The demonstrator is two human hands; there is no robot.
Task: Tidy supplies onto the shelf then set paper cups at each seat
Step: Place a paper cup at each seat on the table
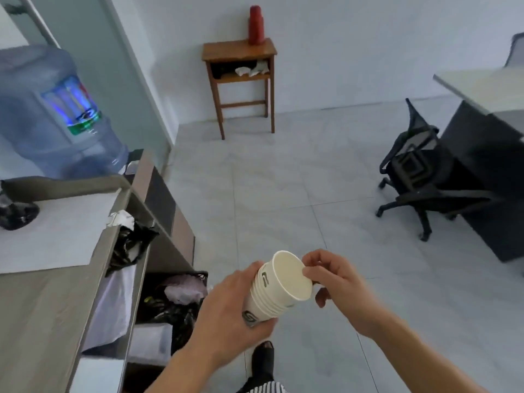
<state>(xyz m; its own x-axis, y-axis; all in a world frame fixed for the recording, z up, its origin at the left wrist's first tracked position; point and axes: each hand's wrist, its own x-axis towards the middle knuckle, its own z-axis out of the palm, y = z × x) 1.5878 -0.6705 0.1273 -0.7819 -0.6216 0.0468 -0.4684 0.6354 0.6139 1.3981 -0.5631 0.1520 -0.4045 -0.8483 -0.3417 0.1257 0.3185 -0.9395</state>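
Curled round the lower part of a nested stack of white paper cups point(273, 293) with dark logos, the left hand point(235, 307) gripped it, tilted mouth-first toward the right hand point(337, 290). That hand's thumb and forefinger pinched the top cup's rim. Left of the left hand stood a grey open shelf unit point(163, 199) holding black plastic bags point(130, 245); well beyond the right hand sat a black mesh office chair point(419, 177).

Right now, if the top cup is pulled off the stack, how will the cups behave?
Probably light: the left hand holds the whole stack. The paper rim, pinched by the right hand, would likely dent if squeezed. Nested tightly, several cups may come out together.
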